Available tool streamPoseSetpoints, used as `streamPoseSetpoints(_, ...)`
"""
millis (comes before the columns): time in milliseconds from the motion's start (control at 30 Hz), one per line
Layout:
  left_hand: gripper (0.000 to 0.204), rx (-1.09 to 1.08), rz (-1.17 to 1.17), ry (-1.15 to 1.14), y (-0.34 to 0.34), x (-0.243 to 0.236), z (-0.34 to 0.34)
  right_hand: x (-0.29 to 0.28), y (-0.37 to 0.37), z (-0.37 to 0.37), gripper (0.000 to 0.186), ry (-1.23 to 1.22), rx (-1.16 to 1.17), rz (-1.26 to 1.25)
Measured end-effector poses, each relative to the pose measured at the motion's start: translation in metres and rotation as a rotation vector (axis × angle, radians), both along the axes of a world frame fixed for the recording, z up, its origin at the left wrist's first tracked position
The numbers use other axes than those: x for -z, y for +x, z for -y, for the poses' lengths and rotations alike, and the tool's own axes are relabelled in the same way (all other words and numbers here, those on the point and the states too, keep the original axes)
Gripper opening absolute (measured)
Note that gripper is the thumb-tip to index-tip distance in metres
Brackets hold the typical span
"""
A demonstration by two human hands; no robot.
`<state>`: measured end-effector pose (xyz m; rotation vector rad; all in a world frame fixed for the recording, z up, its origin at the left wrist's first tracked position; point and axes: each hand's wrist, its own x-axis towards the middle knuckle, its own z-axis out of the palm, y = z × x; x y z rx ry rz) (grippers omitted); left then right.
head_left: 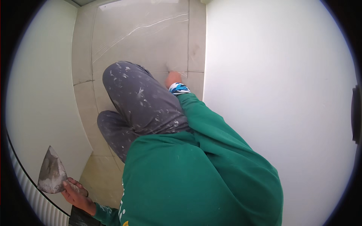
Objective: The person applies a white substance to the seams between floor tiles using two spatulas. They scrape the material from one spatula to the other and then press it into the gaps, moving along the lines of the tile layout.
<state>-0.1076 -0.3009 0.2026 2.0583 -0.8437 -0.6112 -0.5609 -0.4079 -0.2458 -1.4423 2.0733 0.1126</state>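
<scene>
My left hand (77,195), at the lower left, grips a pointed trowel (52,171) by its handle. The trowel's metal blade is smeared with grey and white residue and points upward beside the left wall. Low over the tiled floor (139,49), my right hand (173,79) is closed near a tile joint, just beyond my bent knee. A pale, thin shape shows at its fingertips, but I cannot make out what it is. A blue, white and black patterned cuff (179,88) covers the right wrist.
A smooth white wall (271,83) stands close on the right, and a pale panel (41,83) rises on the left. My grey, paint-spotted trousers (145,98) fill the middle. A ribbed white surface (43,207) lies at the lower left; a dark object (355,115) sits at the right edge.
</scene>
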Motion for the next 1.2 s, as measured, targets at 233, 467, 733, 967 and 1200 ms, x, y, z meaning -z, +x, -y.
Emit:
streamPoseSetpoints(233,0.023,-0.029,-0.094,0.036,0.023,0.003,-0.008,-0.051,-0.096,-0.064,0.037,-0.035,0.489,-0.148)
streamPoseSetpoints(467,0.023,-0.066,-0.152,0.030,0.012,0.002,-0.004,-0.035,-0.082,-0.057,0.028,0.016,0.367,-0.291)
streamPoseSetpoints(733,0.018,-0.006,-0.164,0.059,0.023,-0.003,-0.006,-0.033,-0.059,-0.067,0.037,-0.094,0.402,0.123)
streamPoseSetpoints(967,0.020,0.085,-0.763,0.007,0.042,0.009,-0.024,-0.215,-0.018,0.038,0.027,-0.454,0.603,0.963)
streamPoseSetpoints(1200,0.020,0.170,-1.316,-0.176,0.040,0.005,-0.022,-0.404,0.214,0.122,0.031,-0.412,-0.098,1.513)
